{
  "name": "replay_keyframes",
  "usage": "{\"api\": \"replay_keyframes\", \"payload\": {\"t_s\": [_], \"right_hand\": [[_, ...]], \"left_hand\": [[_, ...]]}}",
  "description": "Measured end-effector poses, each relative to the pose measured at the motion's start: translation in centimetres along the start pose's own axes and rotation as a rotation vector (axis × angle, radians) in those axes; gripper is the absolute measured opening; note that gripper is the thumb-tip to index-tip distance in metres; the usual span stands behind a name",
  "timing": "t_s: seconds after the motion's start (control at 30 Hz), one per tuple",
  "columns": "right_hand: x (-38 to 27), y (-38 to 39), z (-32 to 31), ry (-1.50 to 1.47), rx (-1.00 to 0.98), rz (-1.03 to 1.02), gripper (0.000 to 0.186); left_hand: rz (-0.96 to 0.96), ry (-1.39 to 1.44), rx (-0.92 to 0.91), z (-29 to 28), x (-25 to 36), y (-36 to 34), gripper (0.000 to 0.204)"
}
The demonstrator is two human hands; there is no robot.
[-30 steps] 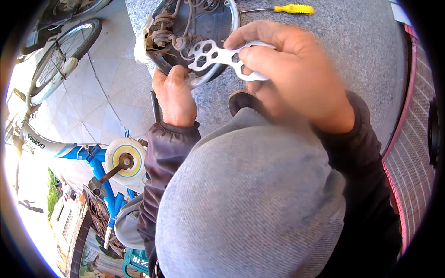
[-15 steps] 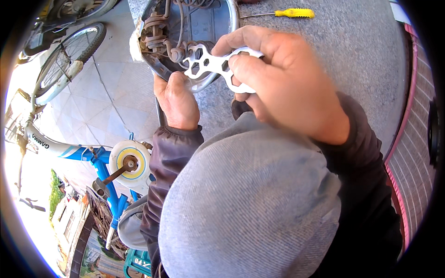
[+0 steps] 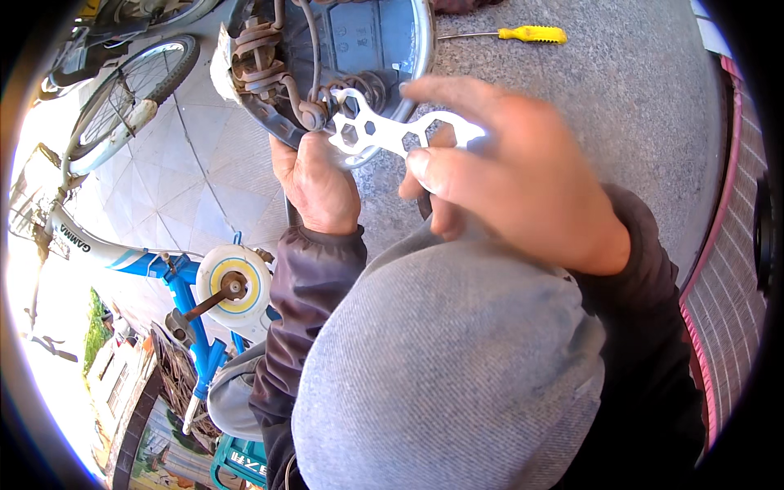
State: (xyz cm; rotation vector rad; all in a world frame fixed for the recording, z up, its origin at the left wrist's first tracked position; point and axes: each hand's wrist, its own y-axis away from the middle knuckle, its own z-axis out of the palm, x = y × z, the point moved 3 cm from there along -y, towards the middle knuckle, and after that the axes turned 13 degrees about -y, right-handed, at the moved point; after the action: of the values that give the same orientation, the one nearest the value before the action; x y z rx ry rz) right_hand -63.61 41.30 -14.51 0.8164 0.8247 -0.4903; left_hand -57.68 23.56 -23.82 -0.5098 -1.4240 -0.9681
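Note:
A bicycle saddle (image 3: 367, 42) lies underside up, showing a blue-grey shell, rusty coil springs and a rusty clamp (image 3: 260, 59) with a bolt. My left hand (image 3: 321, 188) grips its near edge, thumb on top and the other fingers hidden beneath. In my right hand (image 3: 527, 175) is a flat silver multi-hole hex wrench (image 3: 392, 135), pinched by the thumb against fingers behind it, with the index finger raised off it. The wrench's far end reaches the bolt nut (image 3: 314, 117) beside the clamp; whether it is seated there I cannot tell.
On the concrete to the far right lies a yellow-handled screwdriver (image 3: 532, 34). A blue and white bicycle frame (image 3: 181, 306) and a wheel (image 3: 131, 106) stand at the left. My denim-covered knee (image 3: 449, 359) fills the near middle. Striped cloth (image 3: 727, 269) borders the right side.
The index finger of my right hand has lifted off the wrench, and its grip has shifted. My left hand keeps hold of the saddle. The whole view has shifted slightly.

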Motion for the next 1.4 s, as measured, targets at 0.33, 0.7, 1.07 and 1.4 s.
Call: {"api": "replay_keyframes", "payload": {"t_s": [0.33,0.7,1.07,1.4], "right_hand": [[-0.8,-0.5,0.7,0.049,-0.08,-0.009,0.039],[-3.6,-2.1,0.7,0.074,-0.159,0.228,0.043],[-2.9,-2.3,1.4,0.388,-0.123,0.025,0.046],[-3.5,-2.3,2.3,0.546,-0.26,-0.312,0.046]], "left_hand": [[-0.039,0.006,-0.009,0.6,1.2,-0.3,0.038],[-0.198,0.039,-0.044,1.0,0.5,0.0,0.038],[-0.274,0.364,-0.17,0.8,-0.1,0.2,0.034],[-0.275,0.478,-0.184,1.5,0.1,-0.3,0.034]]}}
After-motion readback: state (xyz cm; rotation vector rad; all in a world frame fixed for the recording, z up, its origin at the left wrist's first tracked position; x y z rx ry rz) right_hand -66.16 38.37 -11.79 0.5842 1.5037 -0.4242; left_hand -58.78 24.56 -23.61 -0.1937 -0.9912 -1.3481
